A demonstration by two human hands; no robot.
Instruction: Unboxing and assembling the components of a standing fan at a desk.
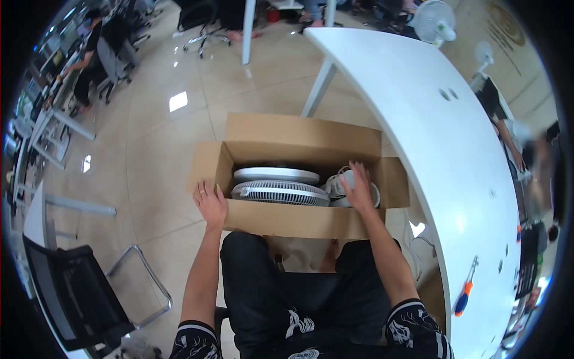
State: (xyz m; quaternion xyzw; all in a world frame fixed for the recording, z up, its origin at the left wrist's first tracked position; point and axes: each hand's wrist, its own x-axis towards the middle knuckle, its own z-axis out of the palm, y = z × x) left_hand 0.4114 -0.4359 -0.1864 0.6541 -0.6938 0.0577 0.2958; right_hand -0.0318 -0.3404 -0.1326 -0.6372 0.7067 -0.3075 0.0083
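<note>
An open cardboard box (281,220) stands in front of my knees with its flaps folded outward. Inside lie a white round fan grille (281,194) and, behind it, a flat white disc-shaped part (276,175). At the box's right end sit a coiled white cord (333,186) and a white rounded part (375,195), partly covered by my hand. My left hand (210,205) rests on the box's front left corner, its fingers stretched and spread. My right hand (360,186) reaches over the right end, fingers extended against the white parts; its fingertips' contact is partly hidden.
A white curved table (412,113) runs along my right, with a screwdriver (464,297) on it. A black chair (78,293) stands at the left. White standing fans (434,23) are at the back right. A person (89,57) sits at desks far left.
</note>
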